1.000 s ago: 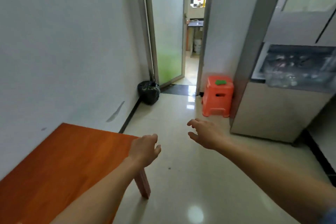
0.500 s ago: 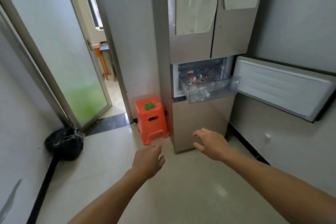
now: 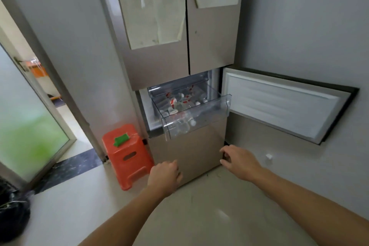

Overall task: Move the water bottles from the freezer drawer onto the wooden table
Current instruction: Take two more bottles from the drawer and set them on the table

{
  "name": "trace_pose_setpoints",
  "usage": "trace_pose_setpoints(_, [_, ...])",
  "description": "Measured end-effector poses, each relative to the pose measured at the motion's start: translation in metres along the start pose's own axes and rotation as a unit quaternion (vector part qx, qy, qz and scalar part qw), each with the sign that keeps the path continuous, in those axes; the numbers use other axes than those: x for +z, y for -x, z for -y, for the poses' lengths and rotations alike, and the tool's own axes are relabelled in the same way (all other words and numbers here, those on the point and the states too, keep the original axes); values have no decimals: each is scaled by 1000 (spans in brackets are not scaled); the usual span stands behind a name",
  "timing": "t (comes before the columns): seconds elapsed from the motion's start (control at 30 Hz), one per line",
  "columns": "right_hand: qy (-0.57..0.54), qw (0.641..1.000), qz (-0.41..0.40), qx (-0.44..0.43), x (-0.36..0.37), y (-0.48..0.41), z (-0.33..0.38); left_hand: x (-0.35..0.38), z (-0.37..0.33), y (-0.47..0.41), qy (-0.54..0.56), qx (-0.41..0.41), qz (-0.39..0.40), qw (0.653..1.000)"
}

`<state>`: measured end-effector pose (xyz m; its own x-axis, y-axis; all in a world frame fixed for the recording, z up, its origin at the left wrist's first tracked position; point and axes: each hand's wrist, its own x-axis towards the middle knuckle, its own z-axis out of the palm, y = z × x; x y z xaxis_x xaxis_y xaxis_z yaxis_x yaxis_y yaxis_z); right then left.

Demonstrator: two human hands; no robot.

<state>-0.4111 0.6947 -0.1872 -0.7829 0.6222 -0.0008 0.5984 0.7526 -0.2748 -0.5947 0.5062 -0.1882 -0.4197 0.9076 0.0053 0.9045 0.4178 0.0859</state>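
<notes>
Water bottles lie in a heap inside the clear freezer drawer, which is pulled out from the fridge. They are see-through bottles, and some have red and white on them. The freezer door is swung wide open to the right, next to the grey wall. Both arms reach out toward the fridge, low down and under the drawer. The left hand is empty, with its fingers softly bent, and it is in front of the fridge's lower panel. The right hand is empty too, with loose bent fingers, near the bottom right corner of the fridge. Neither hand touches the drawer or a bottle. An orange plastic stool stands on the floor just left of the fridge, with a small green thing on top. Two sheets of paper are stuck on the upper fridge doors. A black bag sits on the floor at the far left.
</notes>
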Motion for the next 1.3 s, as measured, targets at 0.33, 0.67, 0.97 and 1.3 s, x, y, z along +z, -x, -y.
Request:
trace_pose_setpoints(0.33, [-20,998,16,-55,-42,-202,-49,-8,17,-164,22,-76,-14,997])
trace_pose_setpoints(0.67, [-12,996,41,-79,-14,-372,-14,4,87,-274,54,-128,-49,989])
trace_pose_setpoints(0.97, [-19,982,189,-4,42,-474,-16,31,116,-326,57,-155,-15,986])
trace_pose_setpoints(1.3, [-58,953,298,13,102,-523,-8,49,99,-330,57,-271,-66,959])
